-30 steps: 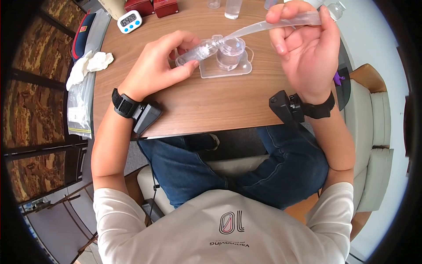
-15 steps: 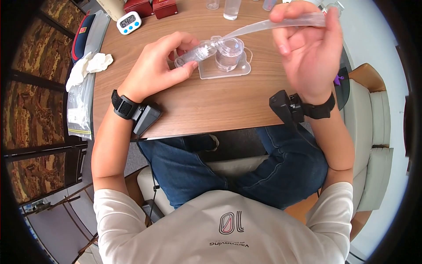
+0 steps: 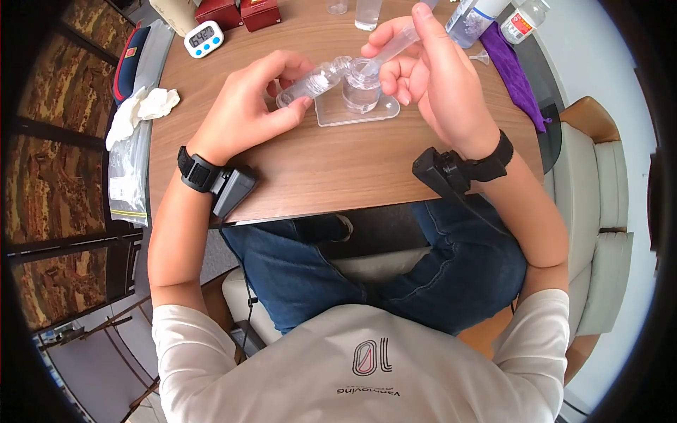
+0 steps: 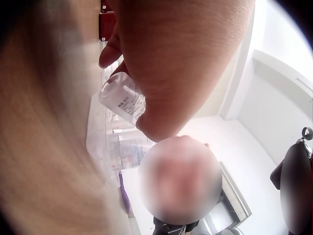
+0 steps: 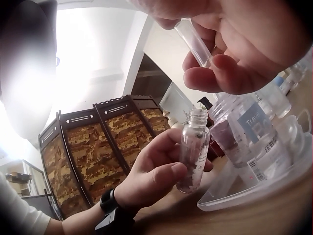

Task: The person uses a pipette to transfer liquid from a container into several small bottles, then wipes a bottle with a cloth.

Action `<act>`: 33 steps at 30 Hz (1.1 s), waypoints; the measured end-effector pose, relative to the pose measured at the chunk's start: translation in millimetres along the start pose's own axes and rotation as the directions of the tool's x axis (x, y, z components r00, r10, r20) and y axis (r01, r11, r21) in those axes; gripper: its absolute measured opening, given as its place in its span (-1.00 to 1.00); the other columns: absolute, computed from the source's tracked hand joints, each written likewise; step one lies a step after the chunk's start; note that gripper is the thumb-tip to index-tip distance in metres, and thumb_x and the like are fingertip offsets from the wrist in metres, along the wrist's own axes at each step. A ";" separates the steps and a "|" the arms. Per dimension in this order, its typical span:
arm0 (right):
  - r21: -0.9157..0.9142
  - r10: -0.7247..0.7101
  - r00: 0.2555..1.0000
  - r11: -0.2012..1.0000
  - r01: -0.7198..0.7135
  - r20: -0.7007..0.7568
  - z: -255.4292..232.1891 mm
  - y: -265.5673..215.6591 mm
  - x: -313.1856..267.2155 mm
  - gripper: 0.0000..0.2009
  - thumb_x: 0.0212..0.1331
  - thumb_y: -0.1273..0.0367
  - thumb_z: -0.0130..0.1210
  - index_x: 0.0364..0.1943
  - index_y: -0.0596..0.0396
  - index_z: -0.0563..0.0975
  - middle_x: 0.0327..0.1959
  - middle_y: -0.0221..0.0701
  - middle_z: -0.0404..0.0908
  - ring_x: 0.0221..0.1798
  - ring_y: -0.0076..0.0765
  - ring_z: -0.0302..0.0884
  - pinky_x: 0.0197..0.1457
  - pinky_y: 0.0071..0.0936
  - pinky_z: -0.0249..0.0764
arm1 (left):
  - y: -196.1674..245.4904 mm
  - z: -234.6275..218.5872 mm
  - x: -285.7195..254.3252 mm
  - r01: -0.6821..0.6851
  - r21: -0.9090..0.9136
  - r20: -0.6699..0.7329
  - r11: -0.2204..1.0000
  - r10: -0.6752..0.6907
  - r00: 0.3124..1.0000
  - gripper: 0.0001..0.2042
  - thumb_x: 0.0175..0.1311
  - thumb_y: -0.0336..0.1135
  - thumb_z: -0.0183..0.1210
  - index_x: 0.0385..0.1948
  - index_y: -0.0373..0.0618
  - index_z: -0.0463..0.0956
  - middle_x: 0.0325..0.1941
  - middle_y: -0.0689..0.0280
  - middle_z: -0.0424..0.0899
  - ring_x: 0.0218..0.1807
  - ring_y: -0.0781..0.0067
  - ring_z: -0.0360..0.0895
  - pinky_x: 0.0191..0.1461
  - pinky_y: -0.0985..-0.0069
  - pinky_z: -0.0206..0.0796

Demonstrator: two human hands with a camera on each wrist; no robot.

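The left hand (image 3: 247, 106) grips a small clear bottle (image 3: 314, 83) between thumb and fingers; it looks tilted in the head view, its open neck beside a clear jar (image 3: 361, 97). In the right wrist view the same bottle (image 5: 193, 154) stands nearly upright with no cap. The jar rests on a shallow clear tray (image 3: 338, 122). Pinched in the right hand (image 3: 451, 92) is a clear plastic dropper (image 3: 396, 48), slanting down to the jar's mouth; whether its tip is inside cannot be told. The left wrist view shows printed text on the bottle (image 4: 122, 99).
A white timer (image 3: 204, 39) and red boxes (image 3: 261, 14) stand at the back left. Clear containers line the back edge. At the right lie a purple cloth (image 3: 518, 81) and a small funnel (image 3: 481, 56), near a labelled bottle (image 3: 523, 22). Crumpled white gloves (image 3: 156, 103) lie left.
The right hand has come left and swung its dropper from the small bottle's neck to the jar's mouth. The left hand and its bottle have hardly moved.
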State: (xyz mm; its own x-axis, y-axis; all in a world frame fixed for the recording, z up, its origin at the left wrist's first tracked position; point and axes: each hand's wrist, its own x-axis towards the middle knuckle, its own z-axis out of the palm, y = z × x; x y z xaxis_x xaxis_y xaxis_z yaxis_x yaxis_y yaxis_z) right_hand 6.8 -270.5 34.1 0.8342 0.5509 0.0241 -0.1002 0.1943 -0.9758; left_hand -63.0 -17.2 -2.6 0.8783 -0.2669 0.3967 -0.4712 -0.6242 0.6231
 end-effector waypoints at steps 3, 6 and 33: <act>-0.007 -0.007 1.000 1.000 0.007 0.000 0.1 -0.6 -1.0 -0.44 0.65 0.01 -0.41 -0.11 0.27 0.47 -0.25 -0.29 0.55 -0.47 -0.57 0.49 -0.53 -0.72 0.39 | -0.6 0.9 0.1 -0.002 0.001 0.002 1.000 0.002 1.000 -0.64 0.15 -0.43 0.31 0.01 -0.24 0.55 -0.20 0.25 0.70 -0.17 0.46 0.58 -0.06 0.50 0.43; -0.009 -0.008 1.000 1.000 0.008 -0.004 2.0 -0.9 -1.5 -0.44 0.65 0.02 -0.42 -0.11 0.27 0.47 -0.26 -0.29 0.55 -0.47 -0.55 0.49 -0.52 -0.71 0.39 | -0.5 0.3 -1.0 -0.005 0.002 0.000 1.000 0.005 1.000 -0.64 0.15 -0.43 0.31 0.00 -0.24 0.55 -0.20 0.25 0.71 -0.17 0.45 0.59 -0.06 0.50 0.43; 0.116 -0.464 0.882 0.874 0.472 -0.084 -6.9 -40.6 -18.7 -0.49 0.57 0.11 -0.39 -0.32 0.20 0.49 -0.37 -0.12 0.62 -0.56 -0.44 0.40 -0.58 -0.63 0.31 | -1.3 -1.6 -0.5 0.011 0.011 0.029 1.000 -0.011 1.000 -0.63 0.15 -0.33 0.31 0.01 -0.23 0.56 -0.17 0.25 0.74 -0.19 0.42 0.60 -0.09 0.48 0.43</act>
State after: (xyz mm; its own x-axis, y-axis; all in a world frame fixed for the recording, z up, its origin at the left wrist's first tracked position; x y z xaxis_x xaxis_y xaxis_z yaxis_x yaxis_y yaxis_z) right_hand -1.0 -294.2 71.8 0.8274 0.3275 0.4562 0.2427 0.5241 -0.8163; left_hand -62.9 -15.1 -2.5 0.8856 -0.2811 0.3698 -0.4605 -0.6352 0.6201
